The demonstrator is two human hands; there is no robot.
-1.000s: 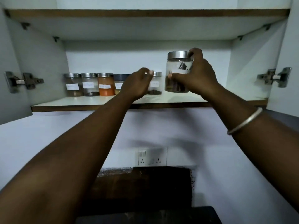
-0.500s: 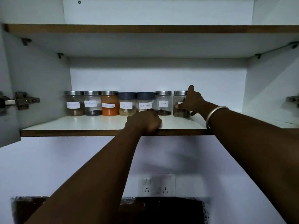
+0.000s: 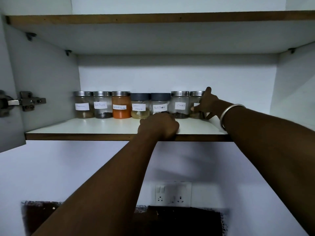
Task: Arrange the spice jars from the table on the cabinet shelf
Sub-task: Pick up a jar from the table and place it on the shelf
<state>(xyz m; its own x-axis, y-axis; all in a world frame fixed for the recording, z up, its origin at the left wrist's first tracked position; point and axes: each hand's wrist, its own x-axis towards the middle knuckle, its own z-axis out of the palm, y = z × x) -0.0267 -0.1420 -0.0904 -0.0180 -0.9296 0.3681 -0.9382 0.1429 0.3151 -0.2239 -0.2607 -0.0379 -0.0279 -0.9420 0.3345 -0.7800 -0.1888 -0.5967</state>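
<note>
Seven spice jars [image 3: 121,106] line the shelf [image 3: 85,128]; right hand [image 3: 207,106] grips the rightmost jar [image 3: 196,103], left hand [image 3: 159,126] rests fisted at the shelf edge.

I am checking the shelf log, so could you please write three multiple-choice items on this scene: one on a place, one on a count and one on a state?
1. Where does the Cloves jar stand in the row? A leftmost; B second from right; C in the middle.
2. How many dark lids are on the shelf? A none; B two; C four.
3. What is the right hand doing? A hanging free; B lifting a lid; C gripping the end jar.
Answers: 1 B, only the end jar stands to its right; 2 B, the fourth and fifth from the left; 3 C, its thumb and fingers wrap that jar.
</note>
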